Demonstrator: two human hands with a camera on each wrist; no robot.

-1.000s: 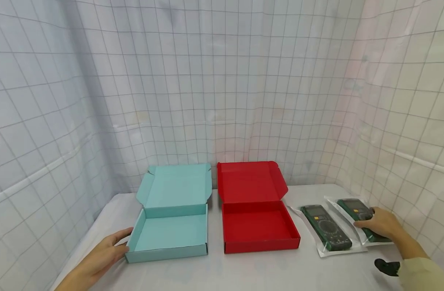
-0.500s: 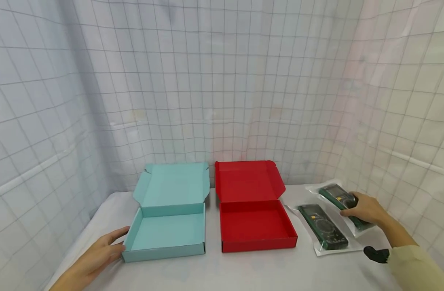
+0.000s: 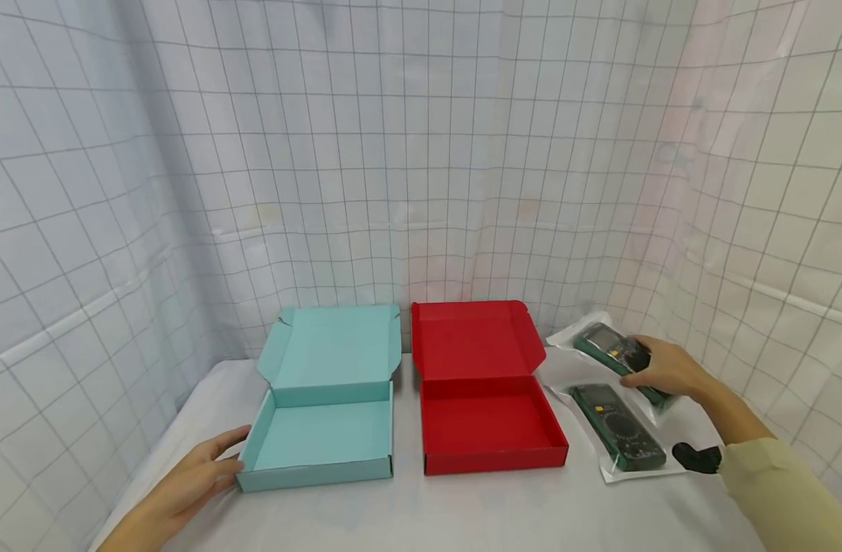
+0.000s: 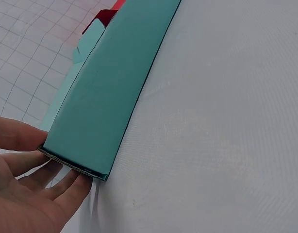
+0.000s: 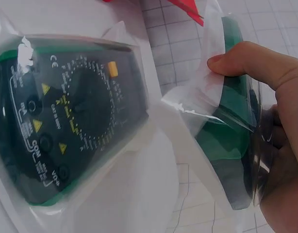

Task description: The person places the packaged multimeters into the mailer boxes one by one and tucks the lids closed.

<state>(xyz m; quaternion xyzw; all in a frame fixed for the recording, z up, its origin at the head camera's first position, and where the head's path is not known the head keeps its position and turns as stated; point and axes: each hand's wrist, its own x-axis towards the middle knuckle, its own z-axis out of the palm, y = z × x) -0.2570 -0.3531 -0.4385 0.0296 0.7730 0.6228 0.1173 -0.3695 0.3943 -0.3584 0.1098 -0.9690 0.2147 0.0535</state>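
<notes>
My right hand (image 3: 666,368) grips a green-and-black multimeter (image 3: 603,345) in a clear plastic bag, thumb on one side and fingers on the other. In the right wrist view that held multimeter (image 5: 234,121) is tilted on edge. A second bagged multimeter (image 3: 621,425) lies face up on the table, its dial and yellow button showing in the right wrist view. At the left, my left hand (image 3: 196,479) touches the left side of a light teal box (image 3: 317,475). In the left wrist view its fingers lie along the box's end, the thumb at the top edge.
Beside the teal box stands a red box (image 3: 497,461), its lid raised like the teal one's. Both boxes show bare insides. A white table (image 3: 428,521) lies under everything, with grid-patterned curtains (image 3: 455,153) at the back and sides. A black object (image 3: 697,458) is by the right sleeve.
My right hand has lifted the multimeter and carried it left and away from me, past the other multimeter's far end. The left hand stays at the teal box.
</notes>
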